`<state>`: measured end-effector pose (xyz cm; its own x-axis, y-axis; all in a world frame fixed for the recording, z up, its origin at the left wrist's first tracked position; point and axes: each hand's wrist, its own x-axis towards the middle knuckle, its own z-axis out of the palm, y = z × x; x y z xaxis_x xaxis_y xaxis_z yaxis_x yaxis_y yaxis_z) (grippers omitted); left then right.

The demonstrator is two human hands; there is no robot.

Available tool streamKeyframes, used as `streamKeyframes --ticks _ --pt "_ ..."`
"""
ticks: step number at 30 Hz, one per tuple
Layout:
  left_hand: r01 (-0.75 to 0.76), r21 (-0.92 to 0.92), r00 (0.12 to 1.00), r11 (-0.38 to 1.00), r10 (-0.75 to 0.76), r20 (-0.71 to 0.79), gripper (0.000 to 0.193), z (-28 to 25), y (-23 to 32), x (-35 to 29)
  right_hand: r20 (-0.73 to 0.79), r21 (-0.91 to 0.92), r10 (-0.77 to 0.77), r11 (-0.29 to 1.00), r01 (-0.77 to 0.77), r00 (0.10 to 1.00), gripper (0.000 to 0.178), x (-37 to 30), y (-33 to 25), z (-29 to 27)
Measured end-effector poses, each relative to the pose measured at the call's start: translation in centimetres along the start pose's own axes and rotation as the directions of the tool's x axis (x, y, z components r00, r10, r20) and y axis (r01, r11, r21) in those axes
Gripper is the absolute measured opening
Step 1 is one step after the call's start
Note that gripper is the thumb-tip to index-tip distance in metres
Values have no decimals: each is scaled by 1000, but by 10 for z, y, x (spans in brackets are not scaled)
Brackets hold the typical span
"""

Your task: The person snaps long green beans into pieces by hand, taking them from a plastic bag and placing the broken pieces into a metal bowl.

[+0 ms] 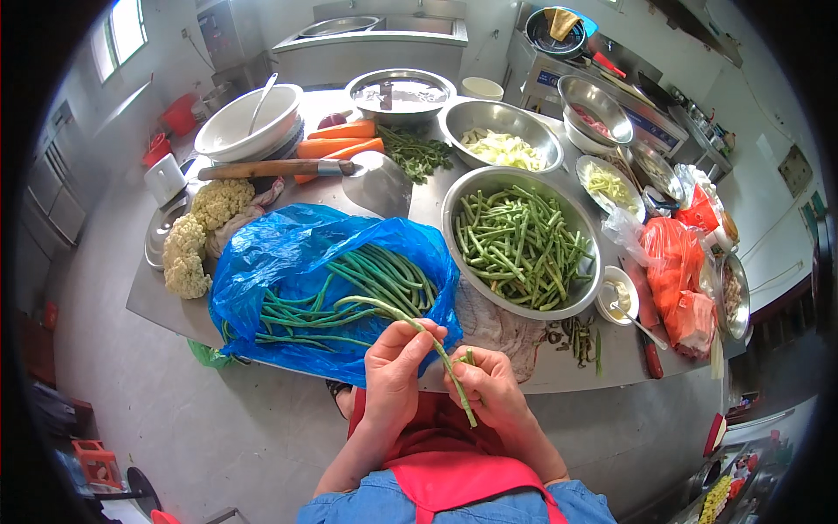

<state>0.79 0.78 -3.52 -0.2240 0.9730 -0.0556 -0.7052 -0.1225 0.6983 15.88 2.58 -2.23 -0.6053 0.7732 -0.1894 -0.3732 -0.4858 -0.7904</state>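
Observation:
Just over the near table edge, my left hand (394,371) pinches a long green bean (367,301) between thumb and fingers. The bean's pale end points left over a blue plastic bag (262,240), and its other end slants down between my hands. My right hand (491,384) is closed beside it, with a short bean piece (469,355) sticking out of its fingers. More long beans (384,271) lie in the opened bag. To the right, a steel bowl (449,218) holds many short bean pieces (519,244).
Bean scraps (576,341) lie near the front edge. A cleaver (375,179), carrots (345,140) and cauliflower (185,253) sit behind and left of the bag. At right are a small white bowl with a spoon (646,327), a red-handled knife (652,358) and red bags (672,262).

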Motion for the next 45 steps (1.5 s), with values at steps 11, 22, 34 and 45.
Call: streamKeyframes --ticks 11,22,34,45 --pt "-103 189 987 977 76 145 10 8 0 -10 -286 75 -203 970 233 936 11 6 6 6" --pt "147 170 955 974 -185 231 58 7 8 -15 -211 -95 -231 972 215 950 20 14 -8 -7" --pt "171 214 950 962 -219 223 69 9 7 -13 -37 -159 -47 986 41 998 12 11 -24 -7" --pt "-4 215 992 977 -23 125 15 13 2 -7 -113 -98 -74 993 63 991 11 4 -14 -9"
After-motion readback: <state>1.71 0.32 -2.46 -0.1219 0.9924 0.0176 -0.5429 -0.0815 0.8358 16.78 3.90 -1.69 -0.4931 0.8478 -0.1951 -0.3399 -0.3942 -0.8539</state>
